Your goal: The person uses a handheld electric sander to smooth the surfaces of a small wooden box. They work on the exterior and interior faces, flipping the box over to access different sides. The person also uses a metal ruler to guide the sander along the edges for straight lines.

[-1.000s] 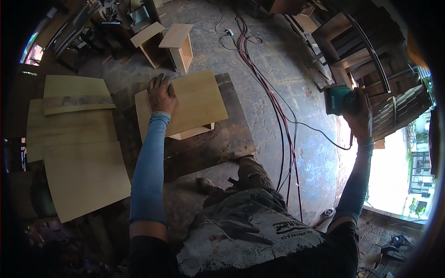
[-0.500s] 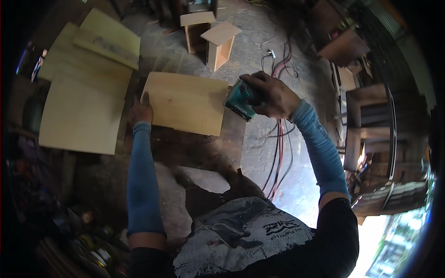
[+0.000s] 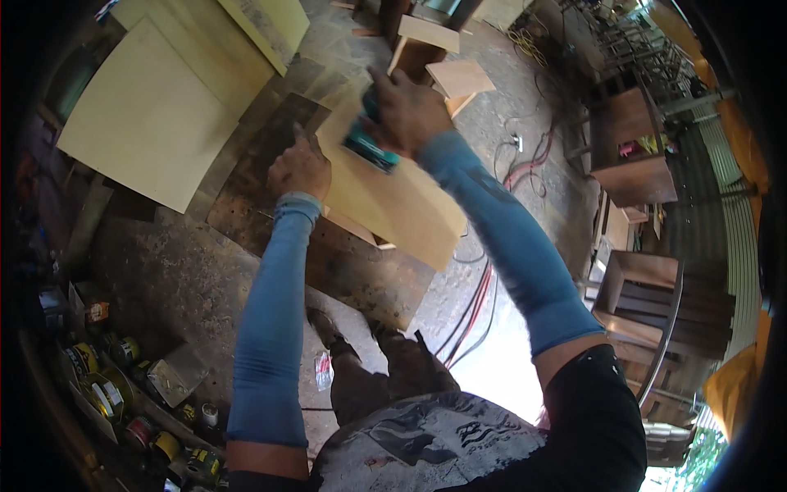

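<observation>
My right hand (image 3: 414,115) is wrapped round a teal power sander (image 3: 373,152), which is on the far left part of a pale wooden panel (image 3: 410,201). Motion blurs the sander and the fingers. Against the panel's near left edge rests my left hand (image 3: 302,168), its index finger stretched out and some other fingers partly hidden. Below the panel's near edge shows a pale wooden side (image 3: 354,227), like that of a drawer. Both lie on a dark, stained work board (image 3: 352,279).
Large pale panels (image 3: 152,115) lie at the left. Small wooden boxes (image 3: 461,79) stand beyond. Red and black cables (image 3: 474,307) cross the floor on the right, near dark wooden furniture (image 3: 627,168). Several cans (image 3: 106,394) crowd the lower left.
The sander has gone from the panel's right end to its far left part. The panel now appears turned clockwise as the view has shifted. My left hand stays at its edge.
</observation>
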`<state>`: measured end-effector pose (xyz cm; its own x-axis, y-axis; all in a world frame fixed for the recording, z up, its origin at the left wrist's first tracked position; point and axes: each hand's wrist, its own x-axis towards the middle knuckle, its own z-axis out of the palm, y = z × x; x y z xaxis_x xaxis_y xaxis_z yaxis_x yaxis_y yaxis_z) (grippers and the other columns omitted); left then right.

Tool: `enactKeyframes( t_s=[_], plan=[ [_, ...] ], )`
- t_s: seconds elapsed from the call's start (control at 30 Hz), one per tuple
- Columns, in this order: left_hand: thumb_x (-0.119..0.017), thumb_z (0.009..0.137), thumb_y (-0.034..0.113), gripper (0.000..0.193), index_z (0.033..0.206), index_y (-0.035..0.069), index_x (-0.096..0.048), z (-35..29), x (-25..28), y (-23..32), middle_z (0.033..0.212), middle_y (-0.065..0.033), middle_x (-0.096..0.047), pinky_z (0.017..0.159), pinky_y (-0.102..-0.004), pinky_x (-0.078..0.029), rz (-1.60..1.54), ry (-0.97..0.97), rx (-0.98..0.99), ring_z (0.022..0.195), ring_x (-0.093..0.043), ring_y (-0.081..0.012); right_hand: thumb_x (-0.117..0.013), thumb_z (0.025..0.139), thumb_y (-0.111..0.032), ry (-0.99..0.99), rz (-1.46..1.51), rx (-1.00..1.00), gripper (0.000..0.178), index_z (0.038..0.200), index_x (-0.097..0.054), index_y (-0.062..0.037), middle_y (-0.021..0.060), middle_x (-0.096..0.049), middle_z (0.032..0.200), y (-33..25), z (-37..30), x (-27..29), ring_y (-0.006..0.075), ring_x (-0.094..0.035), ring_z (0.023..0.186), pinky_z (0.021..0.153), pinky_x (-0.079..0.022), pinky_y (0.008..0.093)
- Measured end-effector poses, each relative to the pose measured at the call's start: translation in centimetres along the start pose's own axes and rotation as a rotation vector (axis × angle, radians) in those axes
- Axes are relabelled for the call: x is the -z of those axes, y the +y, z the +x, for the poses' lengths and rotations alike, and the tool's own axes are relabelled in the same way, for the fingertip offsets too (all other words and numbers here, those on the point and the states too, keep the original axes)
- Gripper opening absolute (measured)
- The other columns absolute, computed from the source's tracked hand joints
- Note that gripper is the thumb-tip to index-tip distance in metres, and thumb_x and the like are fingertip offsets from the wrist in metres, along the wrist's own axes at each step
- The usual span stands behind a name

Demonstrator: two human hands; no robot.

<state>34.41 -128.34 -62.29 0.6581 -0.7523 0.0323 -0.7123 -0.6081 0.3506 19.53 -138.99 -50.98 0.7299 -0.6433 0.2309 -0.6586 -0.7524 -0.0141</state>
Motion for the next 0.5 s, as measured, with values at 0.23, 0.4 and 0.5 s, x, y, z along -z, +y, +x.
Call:
enactKeyframes(
  t_s=[0.23,0.4,0.5],
  plan=[
    [-0.042,0.105,0.041,0.056,0.153,0.013,-0.046,0.0,1.0,0.9,0.099,-0.0247,-0.074,0.086,-0.0528,-0.057,-0.081,-0.051,0.031,0.094,-0.072,-0.0452,-0.072,0.085,-0.046,-0.054,-0.087,0.071,0.067,0.137,-0.049,-0.0111,0.0178,-0.061,0.120,-0.1,7.9,-1.0,0.0409,-0.069,0.098,0.082,-0.059,0.0535],
    [-0.044,0.104,0.041,0.055,0.152,0.014,-0.047,0.3,0.8,0.0,0.100,-0.0243,-0.074,0.086,-0.0528,-0.057,-0.091,-0.057,0.026,0.093,-0.072,-0.0434,-0.074,0.086,-0.040,-0.085,0.010,-0.031,0.058,0.134,-0.051,-0.0164,0.0146,-0.062,0.112,7.8,-6.6,3.2,0.0410,-0.070,0.084,0.073,-0.059,0.0521],
    [-0.046,0.104,0.036,0.056,0.153,0.011,-0.044,-0.4,1.1,0.8,0.096,-0.0231,-0.074,0.084,-0.0513,-0.058,-0.073,-0.033,-0.039,0.091,-0.073,-0.0413,-0.075,0.085,-0.040,-0.083,-0.064,-0.088,0.061,0.135,-0.051,-0.0137,0.0158,-0.061,0.115,11.6,-13.4,5.8,0.0406,-0.070,0.089,0.076,-0.059,0.0521]
  ],
)
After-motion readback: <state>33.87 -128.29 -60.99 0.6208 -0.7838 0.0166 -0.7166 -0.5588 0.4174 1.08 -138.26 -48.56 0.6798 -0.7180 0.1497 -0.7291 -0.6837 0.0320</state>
